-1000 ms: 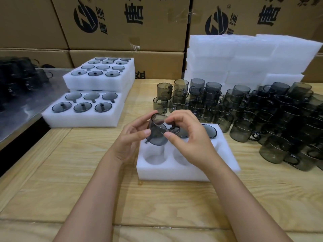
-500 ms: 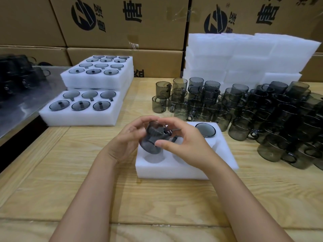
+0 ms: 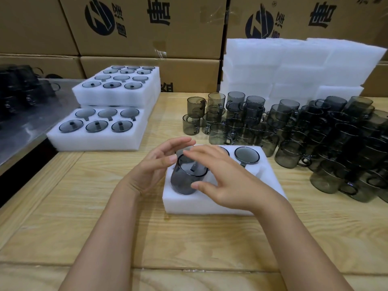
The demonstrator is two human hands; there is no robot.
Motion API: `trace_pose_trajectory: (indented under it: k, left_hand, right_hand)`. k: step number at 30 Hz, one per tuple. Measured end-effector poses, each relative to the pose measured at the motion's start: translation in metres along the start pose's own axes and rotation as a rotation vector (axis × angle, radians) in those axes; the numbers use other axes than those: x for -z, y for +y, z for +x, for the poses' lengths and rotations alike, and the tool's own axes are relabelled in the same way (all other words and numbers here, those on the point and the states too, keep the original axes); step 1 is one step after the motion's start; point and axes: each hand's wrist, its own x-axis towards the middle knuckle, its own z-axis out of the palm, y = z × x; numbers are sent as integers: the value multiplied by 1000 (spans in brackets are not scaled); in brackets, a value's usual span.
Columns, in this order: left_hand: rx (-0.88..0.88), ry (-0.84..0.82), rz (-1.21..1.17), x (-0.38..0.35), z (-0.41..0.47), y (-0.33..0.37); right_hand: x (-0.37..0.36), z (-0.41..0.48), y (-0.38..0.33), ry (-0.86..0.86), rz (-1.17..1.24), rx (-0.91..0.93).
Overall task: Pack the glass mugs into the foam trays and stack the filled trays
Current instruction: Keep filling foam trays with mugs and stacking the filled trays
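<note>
Item 1. Foam tray [image 3: 210, 204]: white, six-cavity, lying flat on the wooden table [image 3: 189, 238]; it serves as the reference for every position below.

Item 2. Smoked-glass mug [image 3: 186, 179]: standing in the tray's near-left cavity, lower part sunk in the foam, most of its wall above the surface. Whether mouth or base faces up cannot be told.

Item 3. Left hand [image 3: 157, 164]: at the tray's left edge, fingers straight and spread wide, thumb tip touching the mug's upper edge; not wrapped round it.

Item 4. Right hand [image 3: 228, 181]: over the tray's middle, fingers extended above the mug's top, thumb tip against its near wall; loose and wide, no closed grasp.

Item 5. Seated mug [image 3: 246, 155]: far-right cavity of the tray, flush with the foam.

Item 6. Loose mugs [image 3: 294, 131]: a dense group, partly stacked, beyond the tray and to its right.

Item 7. Filled trays [image 3: 100, 131]: stacked in steps, beyond the tray to its left.

Item 8. Empty foam stack [image 3: 294, 66]: behind the loose mugs, far beyond the tray.

Item 9. Cardboard boxes [image 3: 147, 28]: printed, walled up farthest from the tray.
</note>
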Motion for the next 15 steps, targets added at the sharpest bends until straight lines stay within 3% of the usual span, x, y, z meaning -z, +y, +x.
trace_pose_trajectory:
  k: [15]
  left_hand:
    - [3,-14,-31,2,-4,1]
  right_hand:
    - [-5,9,-2,-61,58,-37]
